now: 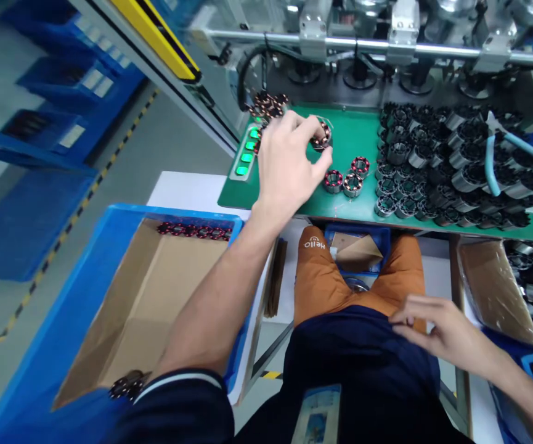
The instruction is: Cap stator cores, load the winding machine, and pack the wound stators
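My left hand (287,160) is over the green work board, its fingers and thumb closed around a copper-wound motor stator (323,137) with loose wire ends at its top. Just to the right of that hand, a small group of wound stators (352,184) stands on the board, some with red and some with copper-coloured windings. My right hand (439,327) hovers over my lap, fingers loosely bent and apart, with nothing visible in it. More wound stators (270,105) are heaped behind my left hand, which partly hides them.
Rows of bare stator cores (414,154) fill the right of the green board (289,208), with blue-handled cutters (492,154) on top. Lit green buttons (246,158) line its left. Machine spindles stand behind. A blue crate (109,246) with a cardboard lining holds stators at lower left.
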The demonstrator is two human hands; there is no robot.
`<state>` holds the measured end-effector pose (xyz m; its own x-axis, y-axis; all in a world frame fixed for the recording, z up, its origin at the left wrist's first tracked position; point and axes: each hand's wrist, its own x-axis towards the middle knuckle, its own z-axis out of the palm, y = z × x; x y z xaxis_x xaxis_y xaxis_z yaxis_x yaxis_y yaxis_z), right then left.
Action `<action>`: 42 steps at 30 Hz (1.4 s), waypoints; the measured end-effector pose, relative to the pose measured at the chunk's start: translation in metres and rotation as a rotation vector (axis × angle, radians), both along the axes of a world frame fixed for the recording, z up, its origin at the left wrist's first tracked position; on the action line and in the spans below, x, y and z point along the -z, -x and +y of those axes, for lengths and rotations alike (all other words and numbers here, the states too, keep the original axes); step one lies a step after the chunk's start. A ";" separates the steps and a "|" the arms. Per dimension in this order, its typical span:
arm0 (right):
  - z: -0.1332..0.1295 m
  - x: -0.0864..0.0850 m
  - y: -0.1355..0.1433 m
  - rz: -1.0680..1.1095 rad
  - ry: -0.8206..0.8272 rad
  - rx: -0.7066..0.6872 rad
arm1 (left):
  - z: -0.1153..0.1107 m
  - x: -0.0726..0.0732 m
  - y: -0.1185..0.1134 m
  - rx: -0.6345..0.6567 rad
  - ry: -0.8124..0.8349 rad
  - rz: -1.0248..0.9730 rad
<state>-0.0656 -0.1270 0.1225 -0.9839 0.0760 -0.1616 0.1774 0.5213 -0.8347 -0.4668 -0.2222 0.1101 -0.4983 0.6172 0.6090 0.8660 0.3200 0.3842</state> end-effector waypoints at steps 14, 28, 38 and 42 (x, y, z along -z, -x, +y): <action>-0.010 -0.032 0.059 0.064 0.769 0.515 | -0.086 -0.034 -0.173 0.396 -0.199 -0.168; 0.006 -0.032 0.052 0.233 0.708 0.522 | -0.102 0.010 -0.164 0.510 0.019 -0.242; -0.003 -0.032 0.057 0.335 0.382 0.485 | -0.076 -0.012 -0.173 0.498 -0.369 -0.819; -0.002 -0.029 0.056 0.346 0.413 0.411 | -0.068 0.001 -0.184 0.540 -0.308 -1.103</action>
<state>-0.1219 -0.1290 0.1515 -0.8885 0.4548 0.0614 -0.0201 0.0950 -0.9953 -0.2828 -0.2900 0.1092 -0.5610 0.8066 0.1860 0.0307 -0.2043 0.9784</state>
